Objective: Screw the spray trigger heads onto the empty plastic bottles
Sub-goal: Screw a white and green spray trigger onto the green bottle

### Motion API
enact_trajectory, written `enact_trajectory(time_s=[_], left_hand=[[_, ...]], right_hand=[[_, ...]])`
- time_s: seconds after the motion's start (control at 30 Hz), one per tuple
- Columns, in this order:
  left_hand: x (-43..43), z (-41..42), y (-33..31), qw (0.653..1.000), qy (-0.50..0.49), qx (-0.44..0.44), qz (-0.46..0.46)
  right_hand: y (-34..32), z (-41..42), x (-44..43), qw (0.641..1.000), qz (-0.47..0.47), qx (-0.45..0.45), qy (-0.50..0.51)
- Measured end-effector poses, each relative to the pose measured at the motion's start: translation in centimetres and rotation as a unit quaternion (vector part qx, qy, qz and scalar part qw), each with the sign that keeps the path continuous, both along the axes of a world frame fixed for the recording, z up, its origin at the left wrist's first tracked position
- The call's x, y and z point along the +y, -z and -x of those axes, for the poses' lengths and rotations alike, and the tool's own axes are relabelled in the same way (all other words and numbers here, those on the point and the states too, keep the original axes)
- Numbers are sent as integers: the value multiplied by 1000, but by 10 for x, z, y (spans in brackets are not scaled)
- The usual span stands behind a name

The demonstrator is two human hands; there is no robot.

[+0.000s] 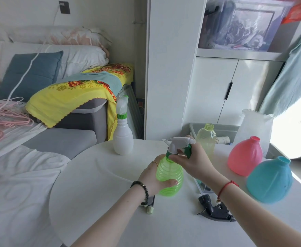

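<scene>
While the left hand (151, 177) grips the empty green bottle (171, 172), the right hand (194, 163) pinches its white trigger head (179, 142).

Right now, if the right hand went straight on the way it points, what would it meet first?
The right hand grips the spray trigger head on the green bottle. Past that, its line runs toward the white spray bottle, though depth is unclear.

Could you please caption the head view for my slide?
Left hand steadies a green bottle while right hand grips its white-and-green spray trigger head.
</scene>
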State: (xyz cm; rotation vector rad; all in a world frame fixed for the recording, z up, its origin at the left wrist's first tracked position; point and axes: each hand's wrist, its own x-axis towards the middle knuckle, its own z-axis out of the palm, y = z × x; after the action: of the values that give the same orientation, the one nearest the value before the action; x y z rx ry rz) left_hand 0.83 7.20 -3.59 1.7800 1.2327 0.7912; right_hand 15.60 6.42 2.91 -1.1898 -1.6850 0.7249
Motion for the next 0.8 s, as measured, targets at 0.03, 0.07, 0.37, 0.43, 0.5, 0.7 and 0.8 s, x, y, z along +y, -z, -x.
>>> enact_trajectory(time_s=[0.03, 0.07, 0.37, 0.43, 0.5, 0.7, 0.8], left_hand=[[0, 0, 0, 1000, 0, 4, 0], [0, 0, 0, 1000, 0, 6, 0], [0, 0, 1, 1000, 0, -8, -3], [-1, 0, 1, 1000, -2, -7, -5], [-1, 0, -1, 1000, -4, -2, -4], [-2, -1, -2, 1000, -2, -2, -2], [-2, 0, -2, 1000, -5, 6, -3]], right_hand=[[-2, -1, 0, 1000, -9, -29, -7], [-2, -2, 2, 998, -17, -52, -13], [10, 18, -10, 994, -13, 67, 83], [14, 25, -13, 990, -27, 71, 118], [14, 26, -13, 990, -17, 63, 122], [16, 18, -13, 993, -3, -10, 114], [15, 24, -13, 990, -9, 3, 144]])
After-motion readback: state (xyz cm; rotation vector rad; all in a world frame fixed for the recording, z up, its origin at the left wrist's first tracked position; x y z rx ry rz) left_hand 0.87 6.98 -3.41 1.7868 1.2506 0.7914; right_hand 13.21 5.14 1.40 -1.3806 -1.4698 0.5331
